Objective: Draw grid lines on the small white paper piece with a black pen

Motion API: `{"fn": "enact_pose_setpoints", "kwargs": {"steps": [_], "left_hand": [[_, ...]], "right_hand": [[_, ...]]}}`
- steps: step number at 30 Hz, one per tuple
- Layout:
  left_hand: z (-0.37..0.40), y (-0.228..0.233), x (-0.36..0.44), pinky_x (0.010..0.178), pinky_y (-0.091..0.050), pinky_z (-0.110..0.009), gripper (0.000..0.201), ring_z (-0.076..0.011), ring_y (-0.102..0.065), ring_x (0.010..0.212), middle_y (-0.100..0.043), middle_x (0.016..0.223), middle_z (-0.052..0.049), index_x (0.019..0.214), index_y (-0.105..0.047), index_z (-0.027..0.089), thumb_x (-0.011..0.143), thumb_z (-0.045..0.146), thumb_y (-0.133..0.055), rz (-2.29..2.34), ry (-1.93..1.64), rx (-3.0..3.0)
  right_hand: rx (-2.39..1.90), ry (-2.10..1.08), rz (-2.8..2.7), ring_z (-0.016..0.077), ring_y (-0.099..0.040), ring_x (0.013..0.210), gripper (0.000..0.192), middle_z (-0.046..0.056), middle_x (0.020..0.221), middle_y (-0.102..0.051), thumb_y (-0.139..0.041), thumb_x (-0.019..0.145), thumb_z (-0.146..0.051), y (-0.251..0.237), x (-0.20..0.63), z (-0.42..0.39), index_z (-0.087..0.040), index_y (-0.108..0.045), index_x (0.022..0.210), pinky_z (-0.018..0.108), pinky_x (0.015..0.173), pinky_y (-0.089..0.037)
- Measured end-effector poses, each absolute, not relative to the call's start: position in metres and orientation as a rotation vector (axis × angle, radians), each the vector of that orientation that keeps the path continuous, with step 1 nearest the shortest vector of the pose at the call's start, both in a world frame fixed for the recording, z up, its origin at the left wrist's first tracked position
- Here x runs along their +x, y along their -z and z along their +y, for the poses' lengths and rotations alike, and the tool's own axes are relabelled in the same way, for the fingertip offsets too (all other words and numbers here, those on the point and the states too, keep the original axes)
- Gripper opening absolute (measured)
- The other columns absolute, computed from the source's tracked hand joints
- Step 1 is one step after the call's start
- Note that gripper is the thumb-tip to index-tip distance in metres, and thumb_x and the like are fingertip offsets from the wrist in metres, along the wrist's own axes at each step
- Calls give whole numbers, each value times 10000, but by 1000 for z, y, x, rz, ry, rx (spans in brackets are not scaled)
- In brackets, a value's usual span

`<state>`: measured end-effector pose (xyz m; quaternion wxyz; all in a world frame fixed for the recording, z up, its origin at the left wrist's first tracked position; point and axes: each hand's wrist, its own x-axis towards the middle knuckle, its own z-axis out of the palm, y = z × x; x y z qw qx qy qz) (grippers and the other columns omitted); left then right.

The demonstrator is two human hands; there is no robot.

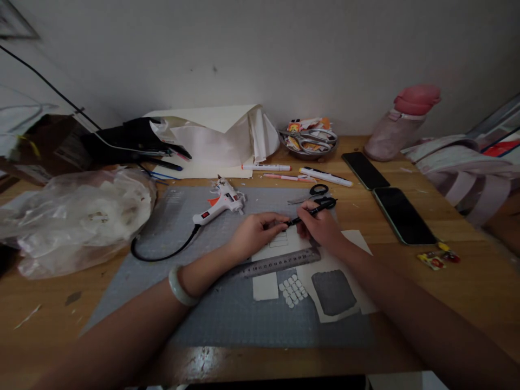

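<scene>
A black pen (pixel 303 215) is gripped in my right hand (pixel 323 227), slanting up to the right. My left hand (pixel 260 233) pinches at the pen's lower left end; whether a cap is there is hidden by the fingers. Beneath both hands lies a white paper piece (pixel 268 250) with ruled lines drawn on it. A steel ruler (pixel 280 262) rests across the paper's near side. Closer to me are a small blank card (pixel 265 286), a cluster of small white rounded pieces (pixel 292 290) and a dark grey patch (pixel 333 292) on cut paper.
A grey cutting mat (pixel 195 314) covers the middle of the wooden table. On it are a white glue gun (pixel 219 203) and black-handled scissors (pixel 319 189). Around stand a plastic bag (pixel 81 216), markers (pixel 325 176), a bowl (pixel 309 153), two phones (pixel 404 216) and a pink bottle (pixel 398 132).
</scene>
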<state>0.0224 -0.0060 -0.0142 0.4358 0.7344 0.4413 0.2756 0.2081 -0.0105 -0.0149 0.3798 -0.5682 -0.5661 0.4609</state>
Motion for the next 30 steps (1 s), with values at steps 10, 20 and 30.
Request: {"fn": "enact_pose_setpoints", "kwargs": {"steps": [10,20,30], "left_hand": [[-6,10,24,506,-357,-195,301,-96,-426,532,-643,680,11,1064,-733,184,860,335,-570,1161,-600,1800],[-6,14,23,544,-401,-208,309,-118,-531,601,-733,856,-34,1060,-738,181,852,352,-586,1140,-638,1778],[-5,12,23,577,-434,-216,264,-154,-602,679,-713,726,-10,1040,-744,206,850,317,-597,1176,-622,1821]], "right_hand": [[-1469,-1161,-1454,73,-459,336,192,-64,431,-534,-489,771,-349,17,210,-12,-220,-450,634,163,336,-336],[-1208,-1004,-1590,100,-494,397,235,-45,456,-541,-432,848,-342,13,217,-25,-231,-430,642,204,417,-393],[-742,-106,-2391,124,-601,615,188,16,677,-666,-438,869,-151,17,218,-34,-200,-612,821,230,607,-440]]}}
